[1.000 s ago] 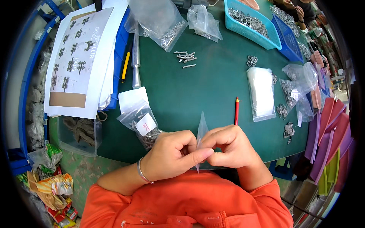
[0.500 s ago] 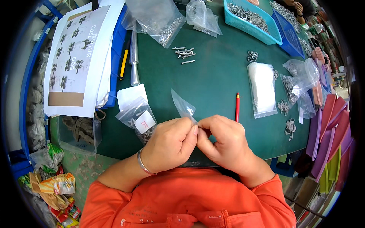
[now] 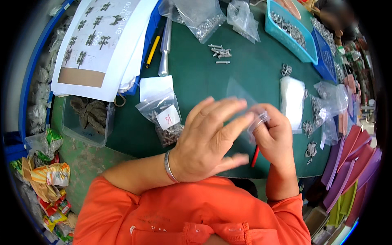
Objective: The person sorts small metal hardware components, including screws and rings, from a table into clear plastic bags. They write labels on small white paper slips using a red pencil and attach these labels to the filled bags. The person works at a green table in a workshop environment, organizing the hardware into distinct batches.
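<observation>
My right hand point(image 3: 271, 134) pinches a small clear plastic bag point(image 3: 241, 92), whose thin film stands up away from me. Next to it, my left hand point(image 3: 214, 136) is spread with its fingers apart and slightly blurred; nothing shows in it. A metal bangle point(image 3: 168, 166) circles my left wrist. Partly under my right hand lies a red pen point(image 3: 255, 157). Left of my left hand is a zip bag of metal parts point(image 3: 165, 132) with a paper label. Small metal pins point(image 3: 220, 52) lie in a loose pile farther off.
A stack of clear bags point(image 3: 292, 104) lies at the right, near bunches of metal rings point(image 3: 311, 150). A turquoise basket of rings point(image 3: 292, 34) stands far right. Printed sheets point(image 3: 92, 79), a yellow cutter point(image 3: 153, 52) and a metal rod point(image 3: 165, 49) are at the left. Another person's hand shows far right.
My hands were together, both pinching the bag. My left hand has come off it and spread, while my right hand has moved right with the bag. The view has shifted.
</observation>
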`<act>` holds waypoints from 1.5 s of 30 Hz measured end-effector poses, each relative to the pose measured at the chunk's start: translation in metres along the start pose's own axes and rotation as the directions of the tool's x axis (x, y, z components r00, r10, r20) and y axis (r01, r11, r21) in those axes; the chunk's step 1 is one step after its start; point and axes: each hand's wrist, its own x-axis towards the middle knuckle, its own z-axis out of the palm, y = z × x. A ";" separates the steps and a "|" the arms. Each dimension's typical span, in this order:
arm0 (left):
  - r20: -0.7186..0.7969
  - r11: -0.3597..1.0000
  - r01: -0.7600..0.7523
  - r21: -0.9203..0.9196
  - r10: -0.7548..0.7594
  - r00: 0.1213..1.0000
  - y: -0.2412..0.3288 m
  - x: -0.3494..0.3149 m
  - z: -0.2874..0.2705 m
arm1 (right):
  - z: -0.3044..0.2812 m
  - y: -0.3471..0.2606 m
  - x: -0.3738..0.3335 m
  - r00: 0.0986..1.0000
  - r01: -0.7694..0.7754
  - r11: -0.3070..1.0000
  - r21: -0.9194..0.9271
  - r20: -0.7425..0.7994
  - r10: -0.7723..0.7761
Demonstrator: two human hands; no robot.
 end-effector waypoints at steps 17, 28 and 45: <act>0.001 0.986 0.072 -0.153 -0.072 0.997 -0.033 -0.009 0.017 | 0.022 0.054 0.139 0.759 0.636 0.616 -0.465 0.236 -0.606; 0.021 0.963 -0.057 -0.265 0.065 0.998 -0.028 -0.016 0.022 | -0.031 0.060 0.087 0.987 0.152 0.959 -0.239 0.083 -0.135; 0.052 0.942 -0.066 -0.329 0.088 0.995 -0.028 -0.018 0.024 | -0.025 0.056 0.064 0.920 0.385 0.843 -0.375 0.227 -0.320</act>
